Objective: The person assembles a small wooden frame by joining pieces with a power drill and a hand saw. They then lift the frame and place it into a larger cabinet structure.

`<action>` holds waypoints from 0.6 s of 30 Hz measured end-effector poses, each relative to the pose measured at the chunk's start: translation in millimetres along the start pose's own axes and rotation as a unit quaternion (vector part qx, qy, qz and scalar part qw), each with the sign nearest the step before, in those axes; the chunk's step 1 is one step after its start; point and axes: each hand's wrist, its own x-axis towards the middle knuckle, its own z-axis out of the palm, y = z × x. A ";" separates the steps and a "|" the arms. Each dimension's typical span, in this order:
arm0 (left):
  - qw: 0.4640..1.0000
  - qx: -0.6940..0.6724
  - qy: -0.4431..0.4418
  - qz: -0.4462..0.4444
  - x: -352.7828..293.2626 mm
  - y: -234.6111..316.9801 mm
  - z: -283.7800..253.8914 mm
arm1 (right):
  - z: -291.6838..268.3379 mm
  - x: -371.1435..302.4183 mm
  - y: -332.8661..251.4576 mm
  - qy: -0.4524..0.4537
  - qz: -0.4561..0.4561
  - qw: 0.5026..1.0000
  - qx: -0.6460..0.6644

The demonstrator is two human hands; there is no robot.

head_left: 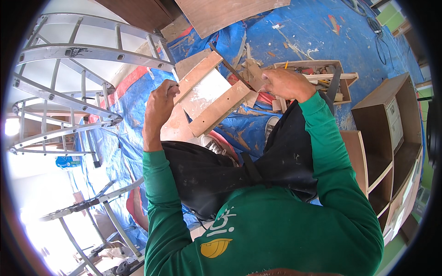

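Note:
In front of me stands a small wooden bench-like piece: two light wood strips with a white-smeared panel between them. My left hand is beside its left end, fingers curled; whether they grip anything is hidden. To the right of the piece, my right hand has its fingers pinched together near the end of a thin dark strip, which slants along the far side. What the pinch holds, I cannot make out. A yellow pencil-like stick shows just above the right hand's knuckles.
An open wooden toolbox with several tools lies right of my right hand, a saw-like blade beside it. Aluminium ladders stand left, a wooden cabinet right. Blue sheeting with wood scraps covers the floor.

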 end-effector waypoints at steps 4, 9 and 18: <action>1.000 -0.002 -0.003 -0.012 -0.3 0.1 -1.3 | 1.8 0.0 1.0 0.003 -0.003 1.000 0.004; 1.000 -0.001 -0.001 -0.011 -0.7 -0.2 -1.3 | 6.5 3.1 5.9 0.006 -0.013 1.000 -0.021; 1.000 -0.004 -0.001 -0.007 -0.2 -1.1 -1.4 | 7.1 4.9 6.4 0.005 -0.016 1.000 -0.027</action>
